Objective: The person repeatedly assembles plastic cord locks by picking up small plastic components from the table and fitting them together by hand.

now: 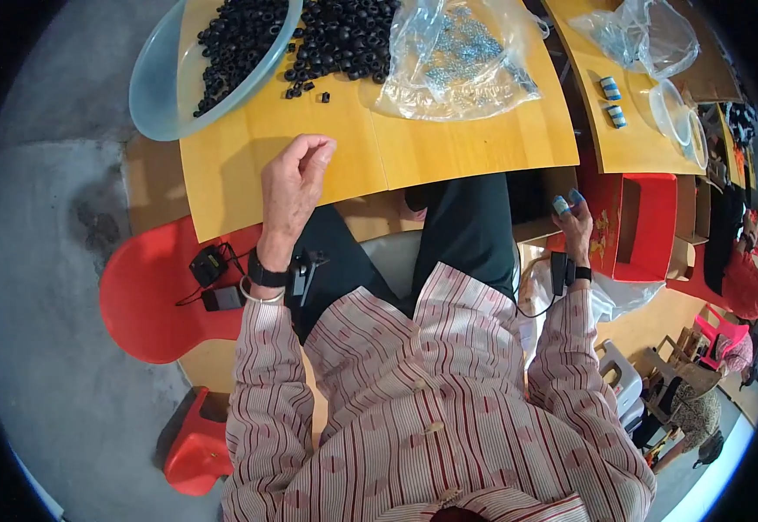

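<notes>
Head view: the left hand is held over the near part of the yellow table, thumb and fingertips drawn narrowly together; whether they hold something small, one cannot tell. The right hand hangs beyond the table's right corner beside a red bin, its fingers loosely bent, blue wraps on the tips; its grasp cannot be told either. The small black parts lie heaped at the table's far side, beside the clear bag of small metal pieces.

The pale basin overhangs the left edge, so a knock from the left forearm could tip it and spill its parts. A stray black piece could roll if brushed. Tugging the slack bag could scatter its contents, and the thin cable below the right wrist might snag.
</notes>
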`<state>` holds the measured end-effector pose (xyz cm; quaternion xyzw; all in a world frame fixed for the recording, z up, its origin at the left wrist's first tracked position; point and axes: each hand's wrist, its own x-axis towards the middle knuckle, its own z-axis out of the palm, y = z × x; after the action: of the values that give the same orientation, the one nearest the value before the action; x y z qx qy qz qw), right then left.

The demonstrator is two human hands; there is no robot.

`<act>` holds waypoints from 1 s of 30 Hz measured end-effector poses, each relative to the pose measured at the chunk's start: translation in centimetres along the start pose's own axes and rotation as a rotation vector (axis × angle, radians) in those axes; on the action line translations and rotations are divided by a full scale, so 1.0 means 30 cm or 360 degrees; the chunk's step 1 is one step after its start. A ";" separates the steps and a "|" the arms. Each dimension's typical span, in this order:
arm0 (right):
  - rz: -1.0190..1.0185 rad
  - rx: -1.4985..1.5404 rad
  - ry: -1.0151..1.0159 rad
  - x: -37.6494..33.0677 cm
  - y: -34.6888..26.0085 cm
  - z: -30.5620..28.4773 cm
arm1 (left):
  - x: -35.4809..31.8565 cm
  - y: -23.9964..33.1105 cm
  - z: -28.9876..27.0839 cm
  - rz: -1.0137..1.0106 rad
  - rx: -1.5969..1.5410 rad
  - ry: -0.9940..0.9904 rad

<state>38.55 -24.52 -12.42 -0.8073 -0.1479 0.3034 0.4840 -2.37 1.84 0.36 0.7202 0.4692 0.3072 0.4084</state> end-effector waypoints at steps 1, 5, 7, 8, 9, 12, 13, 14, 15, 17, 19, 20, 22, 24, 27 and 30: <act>0.0000 -0.0004 0.0000 -0.004 0.000 0.001 | 0.013 0.004 0.004 0.0029 0.0101 -0.0007; -0.0200 0.0129 -0.0091 -0.005 -0.016 -0.001 | 0.055 0.002 0.018 0.0110 0.0113 0.0027; -0.0210 0.0096 -0.0102 -0.007 -0.026 0.003 | 0.064 0.000 0.025 0.0102 0.0128 0.0007; -0.0124 0.0068 -0.0104 -0.014 -0.040 0.011 | 0.064 -0.003 0.027 0.0099 0.0130 0.0011; -0.0039 0.0039 -0.0106 -0.021 -0.054 0.019 | 0.064 -0.008 0.029 0.0099 0.0128 0.0025; -0.0021 0.0082 -0.0134 -0.071 -0.099 0.032 | 0.073 -0.015 0.030 0.0104 0.0130 0.0062; -0.0023 0.0081 -0.0134 -0.077 -0.100 0.025 | 0.080 -0.016 0.031 0.0113 0.0134 0.0082; -0.0024 0.0084 -0.0132 -0.084 -0.101 0.014 | 0.090 -0.019 0.034 0.0117 0.0130 0.0080; -0.0025 0.0087 -0.0127 -0.087 -0.105 0.007 | 0.103 -0.024 0.038 0.0110 0.0174 0.0130; -0.0120 0.0068 -0.0056 -0.090 -0.119 -0.004 | 0.132 -0.027 0.047 0.0112 0.0206 0.0168; -0.0213 0.0047 0.0024 -0.099 -0.142 -0.011 | 0.158 -0.023 0.050 0.0197 0.0448 0.0245; -0.0350 0.0091 0.0036 -0.111 -0.175 0.003 | 0.160 -0.020 0.051 0.0205 0.0438 0.0237; -0.0498 0.0140 0.0058 -0.142 -0.250 0.025 | 0.165 -0.011 0.048 0.0188 0.0454 0.0246; -0.0583 0.0090 0.0149 -0.168 -0.346 0.064 | 0.164 -0.029 0.065 0.0273 0.0456 0.0267; -0.0771 -0.0006 0.0112 -0.208 -0.478 0.127 | 0.187 -0.023 0.085 0.0429 0.0447 0.0278; -0.0800 -0.0049 -0.0084 -0.220 -0.544 0.228 | 0.229 0.007 0.099 0.0520 0.0447 0.0247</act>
<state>30.01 -15.33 1.73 -0.7443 -0.3614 0.1922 0.5278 2.73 7.25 -0.47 0.8106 0.4146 0.3553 0.2116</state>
